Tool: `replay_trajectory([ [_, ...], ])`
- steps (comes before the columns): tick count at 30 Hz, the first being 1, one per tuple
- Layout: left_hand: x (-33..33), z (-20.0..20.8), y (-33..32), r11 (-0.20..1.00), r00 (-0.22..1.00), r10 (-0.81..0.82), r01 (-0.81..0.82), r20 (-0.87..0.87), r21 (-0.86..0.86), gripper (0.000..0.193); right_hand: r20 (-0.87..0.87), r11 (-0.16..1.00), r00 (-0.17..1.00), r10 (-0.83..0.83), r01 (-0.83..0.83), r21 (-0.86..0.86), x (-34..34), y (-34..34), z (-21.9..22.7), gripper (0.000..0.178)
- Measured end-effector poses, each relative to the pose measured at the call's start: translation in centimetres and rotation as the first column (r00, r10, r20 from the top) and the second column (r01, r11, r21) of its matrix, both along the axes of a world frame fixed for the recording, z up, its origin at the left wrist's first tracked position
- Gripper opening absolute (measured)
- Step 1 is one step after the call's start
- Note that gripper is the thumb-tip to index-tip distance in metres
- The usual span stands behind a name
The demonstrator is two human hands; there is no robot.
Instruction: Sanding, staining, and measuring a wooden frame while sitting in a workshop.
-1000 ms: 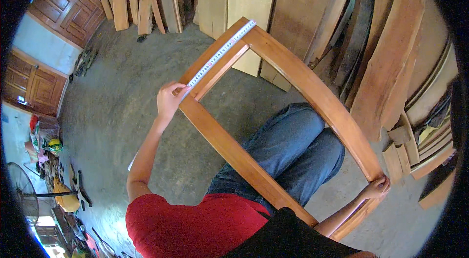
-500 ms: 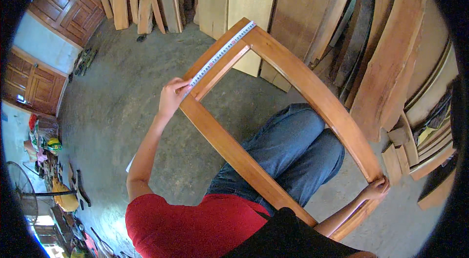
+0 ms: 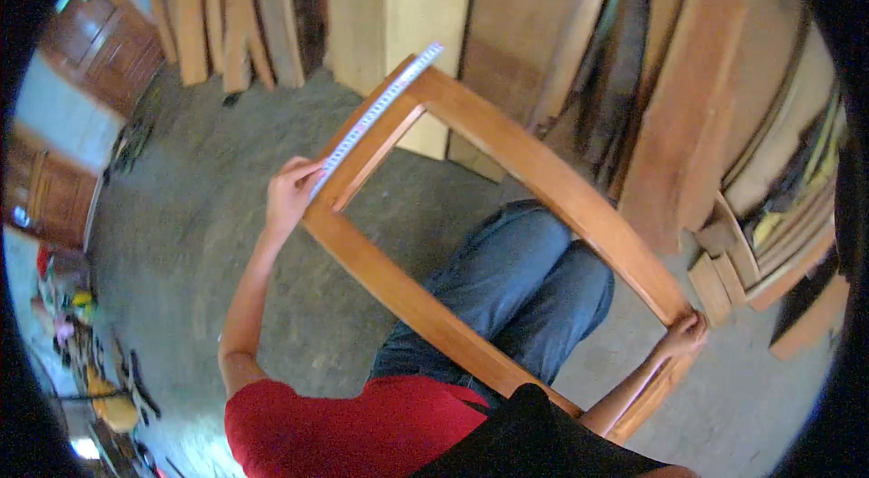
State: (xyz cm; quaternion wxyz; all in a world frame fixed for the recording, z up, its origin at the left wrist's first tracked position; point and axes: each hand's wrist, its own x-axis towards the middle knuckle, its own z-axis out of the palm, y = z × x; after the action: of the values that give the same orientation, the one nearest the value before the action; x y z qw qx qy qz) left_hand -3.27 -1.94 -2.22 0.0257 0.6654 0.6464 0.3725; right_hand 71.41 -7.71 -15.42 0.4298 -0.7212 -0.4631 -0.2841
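Note:
A varnished wooden frame (image 3: 398, 292), open in the middle, is tilted across my lap. Along its far-left rail runs a white measuring tape (image 3: 367, 122), whose far end juts past the frame's upper corner; its markings are blurred. My left hand (image 3: 291, 193) is closed at the rail's lower end, pinching the tape between thumb and fingers against the wood. At the frame's right corner, my right hand (image 3: 685, 336) is wrapped round the wood, fingers closed.
Tall planks (image 3: 543, 16) lean along the back and right. Short wood offcuts (image 3: 715, 288) lie beside the frame's right corner. Panelled wooden doors (image 3: 50, 184) stand at the left wall, with clutter and a yellow object (image 3: 115, 410) below them on the concrete floor (image 3: 199, 224).
The view has shifted, so the frame and both hands appear farther left. The tape's far end has slid outward and now sticks out beyond the frame's edge. Both hands keep their hold.

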Motion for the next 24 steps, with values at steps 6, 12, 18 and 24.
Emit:
replay_trajectory([
  [6,5.8,7.0,3.7,0.955,0.987,-0.162,0.163,-0.024,0.247,0.024,-0.195,0.980,0.975,0.109,-0.072,0.187,-2.0,1.5,0.5,0.015],
  [12,16.5,14.5,6.5,0.824,0.878,-0.479,0.450,0.001,0.344,0.024,-0.573,0.760,0.574,0.585,-0.634,0.141,-17.0,3.7,11.1,0.024],
  [18,28.7,19.3,6.6,0.394,0.593,-0.784,0.706,-0.186,0.589,0.033,-0.477,0.153,-0.070,0.876,-0.898,0.413,-31.3,4.8,20.9,0.046],
  [24,35.2,21.0,6.1,0.246,0.288,-0.957,0.862,-0.028,0.444,0.040,-0.668,0.305,-0.152,0.729,-0.801,0.515,-29.1,4.5,22.5,0.031],
])
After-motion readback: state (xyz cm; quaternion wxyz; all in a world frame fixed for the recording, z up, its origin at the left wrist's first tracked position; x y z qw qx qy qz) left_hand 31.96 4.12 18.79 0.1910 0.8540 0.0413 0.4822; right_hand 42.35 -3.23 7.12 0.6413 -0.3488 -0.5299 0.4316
